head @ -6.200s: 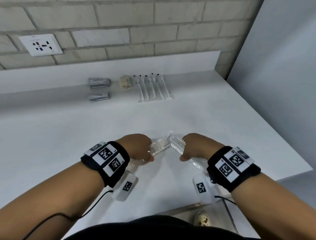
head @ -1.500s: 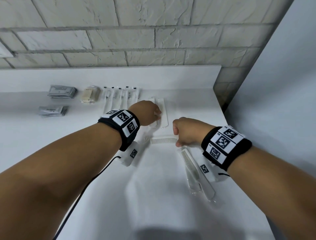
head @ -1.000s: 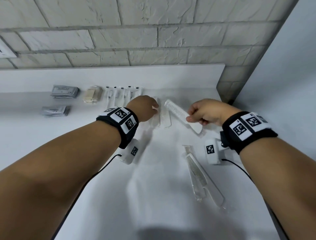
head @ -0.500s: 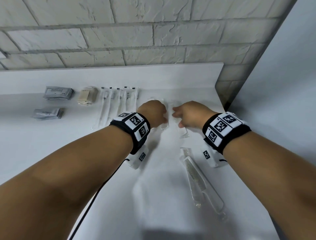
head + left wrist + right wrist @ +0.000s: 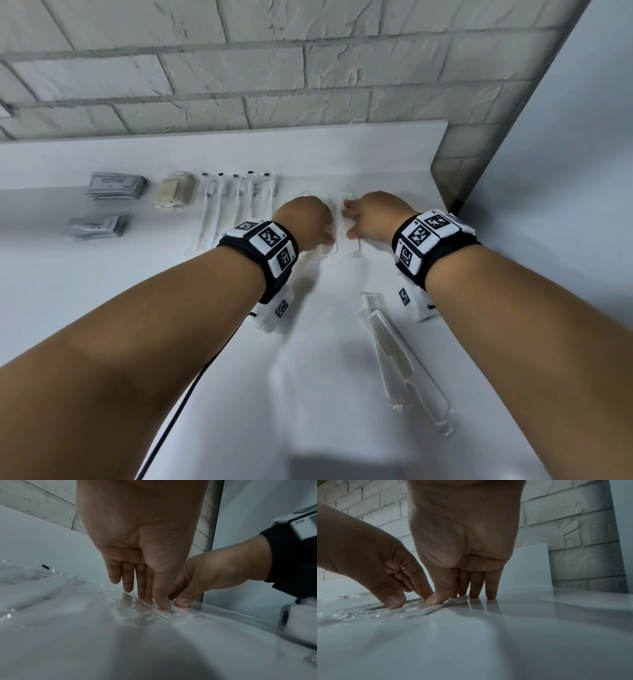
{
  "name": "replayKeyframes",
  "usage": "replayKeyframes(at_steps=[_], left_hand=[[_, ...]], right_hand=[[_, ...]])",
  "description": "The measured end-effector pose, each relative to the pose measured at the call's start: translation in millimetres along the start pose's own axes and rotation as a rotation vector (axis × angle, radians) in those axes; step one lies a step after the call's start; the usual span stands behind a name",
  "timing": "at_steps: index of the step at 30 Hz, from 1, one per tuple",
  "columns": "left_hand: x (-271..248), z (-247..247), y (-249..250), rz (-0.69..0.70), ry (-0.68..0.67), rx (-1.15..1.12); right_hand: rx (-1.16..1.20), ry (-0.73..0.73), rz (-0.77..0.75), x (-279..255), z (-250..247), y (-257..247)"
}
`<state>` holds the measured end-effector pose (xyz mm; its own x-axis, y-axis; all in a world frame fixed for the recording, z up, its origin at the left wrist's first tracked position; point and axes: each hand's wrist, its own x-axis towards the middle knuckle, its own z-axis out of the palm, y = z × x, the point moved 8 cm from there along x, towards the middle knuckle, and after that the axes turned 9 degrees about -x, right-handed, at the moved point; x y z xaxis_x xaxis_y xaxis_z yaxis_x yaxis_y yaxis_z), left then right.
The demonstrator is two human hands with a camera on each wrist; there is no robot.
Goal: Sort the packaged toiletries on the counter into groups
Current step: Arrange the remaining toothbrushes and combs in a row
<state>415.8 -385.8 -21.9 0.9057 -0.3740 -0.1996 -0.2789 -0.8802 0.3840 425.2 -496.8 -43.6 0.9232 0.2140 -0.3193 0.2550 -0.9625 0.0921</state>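
Note:
Two white combs in clear wrappers [image 5: 337, 236] lie side by side at the back of the white counter [image 5: 102, 308]. My left hand [image 5: 310, 222] touches them from the left with straight fingers. My right hand [image 5: 368, 216] touches them from the right, fingers also straight. In the left wrist view my left hand's fingertips [image 5: 142, 595] press down on the wrappers [image 5: 137, 609]. The right wrist view has my right hand [image 5: 465, 591] with its thumb and fingertips on the comb's edge [image 5: 419, 607]. Two more wrapped combs [image 5: 397, 356] lie crossed at the near right.
Along the back, from left to right, lie two piles of grey sachets [image 5: 116, 185] [image 5: 97, 226], beige soap packets [image 5: 174, 190] and a row of wrapped toothbrushes [image 5: 236, 202]. A grey panel [image 5: 565, 171] closes off the right side, with brick wall [image 5: 274, 68] behind.
One second ago my right hand held a comb in the air. It has laid it beside the other comb at the back, and both hands now rest on the pair.

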Motion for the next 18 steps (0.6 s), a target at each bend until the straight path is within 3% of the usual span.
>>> replayKeyframes(at_steps=[5, 8, 10, 11, 15, 18], left_hand=[[1, 1, 0, 0.002, 0.006, -0.020], [-2, -3, 1, 0.035, 0.046, -0.034], [-4, -7, 1, 0.062, 0.100, -0.067], [-6, -7, 2, 0.073, 0.119, -0.078], [-10, -10, 5, 0.094, 0.136, -0.103], [-10, -7, 8, 0.087, 0.123, -0.110]], right_hand=[[0.042, -0.015, 0.008, -5, 1, -1], [0.369, 0.097, 0.058, -26, -18, 8], [0.415, 0.158, 0.084, -48, -30, 11], [0.380, 0.098, 0.086, -61, -28, 8], [0.167, -0.415, 0.036, -129, 18, -29], [0.076, -0.403, 0.060, -144, 34, -41]])
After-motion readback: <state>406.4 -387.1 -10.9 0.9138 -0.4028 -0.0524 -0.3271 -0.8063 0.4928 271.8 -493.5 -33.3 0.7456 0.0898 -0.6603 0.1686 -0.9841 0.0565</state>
